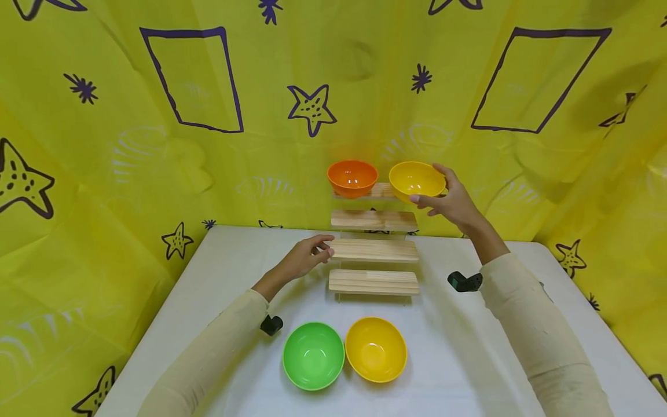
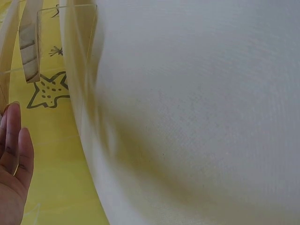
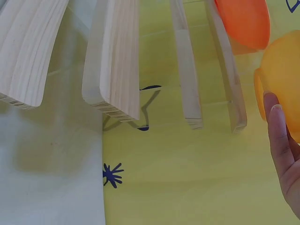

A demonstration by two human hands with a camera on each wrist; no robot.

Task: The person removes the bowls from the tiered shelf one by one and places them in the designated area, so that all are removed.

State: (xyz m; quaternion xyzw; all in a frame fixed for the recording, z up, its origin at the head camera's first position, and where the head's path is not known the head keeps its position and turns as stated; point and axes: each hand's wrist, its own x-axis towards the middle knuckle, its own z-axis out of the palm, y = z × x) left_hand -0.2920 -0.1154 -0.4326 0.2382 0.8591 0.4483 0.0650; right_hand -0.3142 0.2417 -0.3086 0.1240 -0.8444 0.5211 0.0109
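Head view of a stepped wooden rack (image 1: 373,250) at the far middle of the white bench (image 1: 458,347), backed by a yellow star-printed cloth (image 1: 156,145). The right hand (image 1: 452,202) holds a yellow bowl (image 1: 417,179) at the right end of the top step — thumb under the near rim, fingers curled round the far side, a grip that keeps the bowl mouth-up and level with the shelf. An orange bowl (image 1: 352,177) sits at 9 o'clock of it on the same step, close beside but apparently not touching. The left hand (image 1: 306,258) rests with loosely curled fingers at the left end of the third step, holding nothing — seemingly steadying the rack. At 6 o'clock of the rack, near the front edge, a green bowl (image 1: 313,355) and a second yellow bowl (image 1: 376,349) stand side by side, rims just touching.
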